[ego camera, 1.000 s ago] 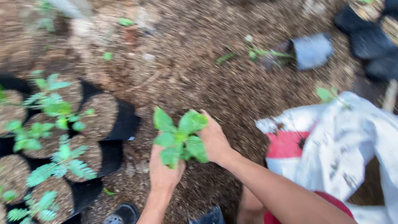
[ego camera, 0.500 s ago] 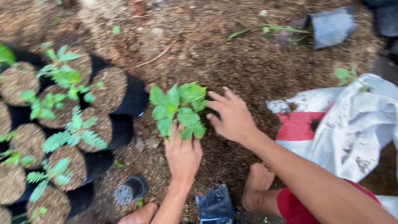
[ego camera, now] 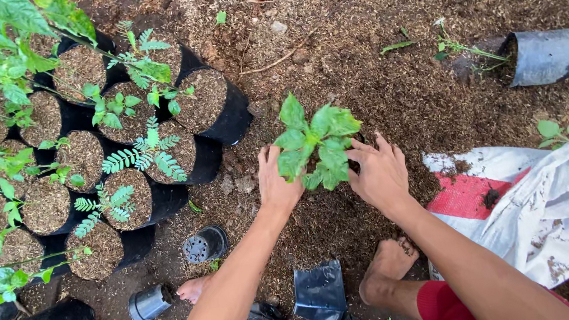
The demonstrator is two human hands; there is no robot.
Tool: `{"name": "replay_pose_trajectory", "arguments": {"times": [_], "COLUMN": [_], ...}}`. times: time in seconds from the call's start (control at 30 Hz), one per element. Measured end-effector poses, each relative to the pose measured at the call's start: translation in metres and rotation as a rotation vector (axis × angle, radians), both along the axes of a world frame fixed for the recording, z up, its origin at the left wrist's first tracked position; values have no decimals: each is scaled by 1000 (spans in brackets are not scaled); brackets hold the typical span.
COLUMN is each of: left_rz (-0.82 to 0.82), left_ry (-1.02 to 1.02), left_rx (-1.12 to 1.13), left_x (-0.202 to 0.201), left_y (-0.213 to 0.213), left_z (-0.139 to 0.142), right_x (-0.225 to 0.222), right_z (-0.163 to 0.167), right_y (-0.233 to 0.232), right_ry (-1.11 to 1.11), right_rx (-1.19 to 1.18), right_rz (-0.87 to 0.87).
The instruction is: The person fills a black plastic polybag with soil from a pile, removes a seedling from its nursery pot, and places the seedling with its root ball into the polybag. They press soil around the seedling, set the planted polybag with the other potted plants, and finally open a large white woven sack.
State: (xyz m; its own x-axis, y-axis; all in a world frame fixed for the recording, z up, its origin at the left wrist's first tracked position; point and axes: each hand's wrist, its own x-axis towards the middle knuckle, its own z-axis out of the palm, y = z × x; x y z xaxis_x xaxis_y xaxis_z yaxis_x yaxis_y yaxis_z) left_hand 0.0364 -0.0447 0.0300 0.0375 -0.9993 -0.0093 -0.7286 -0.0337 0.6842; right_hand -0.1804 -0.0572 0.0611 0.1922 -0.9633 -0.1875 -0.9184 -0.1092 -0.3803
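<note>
Both hands down on the ground around one seedling (ego camera: 315, 145), broad green leaves, standing upright between them. Left hand (ego camera: 278, 182) pressed against the seedling's left side, fingers together and pointing up-frame, palm turned toward the plant. Right hand (ego camera: 380, 173) on the other side, fingers spread, tips at the base under the leaves. Neither is closed around the stem as far as visible; both cup the spot where the plant sits, and the leaves hide what the fingertips touch, so a pot or bag underneath cannot be told. Ground (ego camera: 395, 59) is loose brown husk-like mulch.

Left of the left hand, near it: a cluster of black grow bags (ego camera: 209, 108) filled with the same mix, packed touching each other, most with small ferny or leafy seedlings. Below the left hand, beside the forearm: a small black plastic pot (ego camera: 204, 244) on its side, and another grey one (ego camera: 149, 303) further down next to a bare foot (ego camera: 192, 289). Second bare foot (ego camera: 387, 263) below the right hand. Flat empty black bags (ego camera: 318, 290) between the feet. Right of the right hand, just beside it: a white woven sack (ego camera: 558, 206) with a red patch, soil on it. Up and right, well apart: a grey bag lying on its side (ego camera: 543, 56), a thin sprout at its mouth.
</note>
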Motion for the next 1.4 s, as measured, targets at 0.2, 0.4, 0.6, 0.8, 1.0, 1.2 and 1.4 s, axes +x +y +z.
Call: {"name": "replay_pose_trajectory", "arguments": {"times": [0.2, 0.4, 0.6, 0.8, 1.0, 1.2, 1.4], "left_rz": [-168, -301, -420, -331, -284, -381, -121], "left_ry": [-99, -72, -336, -271, -224, -375, 16], "left_rx": [-99, -127, -119, 123, 177, 140, 30], "left_x": [11, 11, -5, -13, -17, -25, 1], "left_y": [-15, -35, -50, -50, -53, -51, -19], "left_z": [16, 19, 1, 8, 13, 17, 14], "right_x": [3, 2, -6, -6, -4, -2, 0], "right_z": [-15, -20, -32, -33, -34, -51, -57], "right_y": [-3, -4, -4, -8, -4, 0, -7], "right_ry": [116, 118, 42, 66, 1, 147, 194], "right_rx": [100, 127, -6, -19, -170, -263, -89], "right_rz": [-79, -87, -1, 41, 117, 127, 7]}}
